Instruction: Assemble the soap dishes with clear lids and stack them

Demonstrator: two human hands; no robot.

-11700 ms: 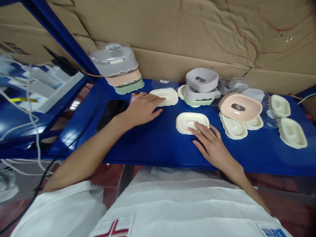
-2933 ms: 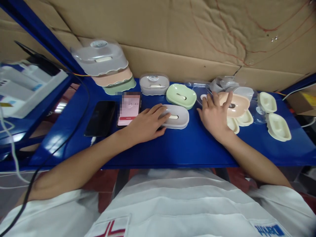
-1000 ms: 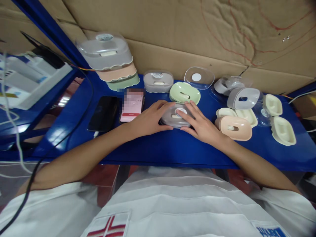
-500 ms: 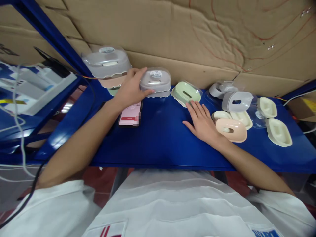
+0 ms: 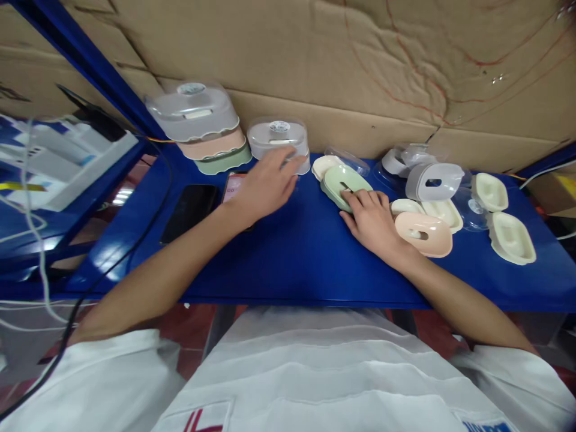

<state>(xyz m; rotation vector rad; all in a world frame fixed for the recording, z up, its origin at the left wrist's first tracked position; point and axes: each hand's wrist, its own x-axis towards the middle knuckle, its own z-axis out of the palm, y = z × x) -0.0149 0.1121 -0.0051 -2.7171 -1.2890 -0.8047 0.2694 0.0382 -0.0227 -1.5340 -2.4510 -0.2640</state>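
My right hand [image 5: 369,221] grips a pale green oval cover [image 5: 342,181] with a slot. Fingers reach to the slot, and the thumb is by its near edge. Part of a cream base [image 5: 324,165] shows behind the cover's left end, with a clear plastic lid [image 5: 348,161] at the back. My left hand [image 5: 269,183] is open, fingers apart, in front of a grey oval box [image 5: 261,150] under a clear, stickered lid. Whether its fingertips touch that box I cannot tell.
Stacked grey, peach and green boxes [image 5: 216,144] stand back left. Two phones lie near my left forearm, one a dark phone [image 5: 189,210]. On the right are a peach cover [image 5: 425,234], a grey cover [image 5: 432,183] and cream trays [image 5: 513,237]. Cardboard [image 5: 288,60] walls the back.
My left hand has let go of the grey box and come back toward me. My right hand has taken hold of the green cover, which has shifted toward me off its cream base.
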